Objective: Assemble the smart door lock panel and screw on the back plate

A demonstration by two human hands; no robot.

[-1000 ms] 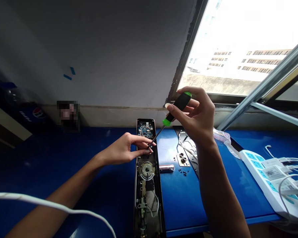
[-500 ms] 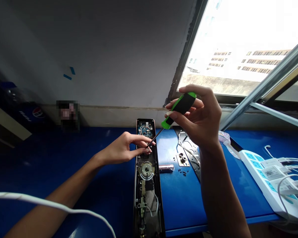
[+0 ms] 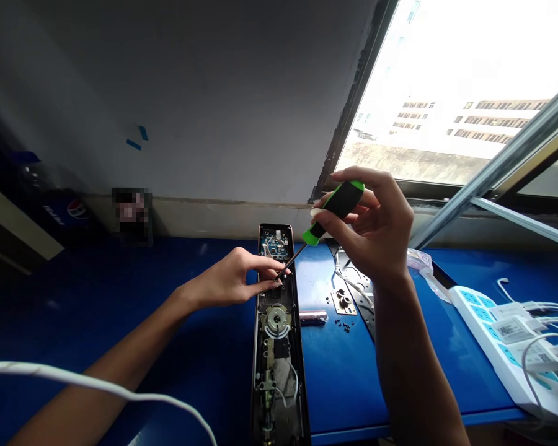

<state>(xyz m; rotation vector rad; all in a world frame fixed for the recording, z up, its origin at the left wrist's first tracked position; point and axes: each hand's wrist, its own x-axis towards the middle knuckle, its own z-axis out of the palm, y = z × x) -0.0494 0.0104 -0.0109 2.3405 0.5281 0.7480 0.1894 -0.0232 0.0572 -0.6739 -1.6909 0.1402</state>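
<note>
My right hand (image 3: 376,223) grips a screwdriver (image 3: 337,207) by its green and black handle, the shaft slanting down to the left. Its tip meets the fingers of my left hand (image 3: 235,275), inside a long, narrow, open black housing (image 3: 299,347) that looks like an electronic door lock. The left thumb and fingers are pinched around the tip; anything small between them is hidden. Above that hand a blue circuit board (image 3: 279,246) shows at the housing's far end. Below it sits a round metal disc (image 3: 278,318), with wires and a brass-coloured mechanism nearer me.
Right of the housing lie a shiny cylinder (image 3: 313,318), small black screws (image 3: 346,327), a square metal plate (image 3: 343,301) and a dark panel with cable (image 3: 360,282). A white power strip (image 3: 488,334) with plugs stands farther right. A white cable (image 3: 97,384) crosses the lower left.
The view has shifted slightly, so the background sits a little farther right. The screwdriver's handle has turned or tilted slightly in my right hand; both hands keep nearly the same place.
</note>
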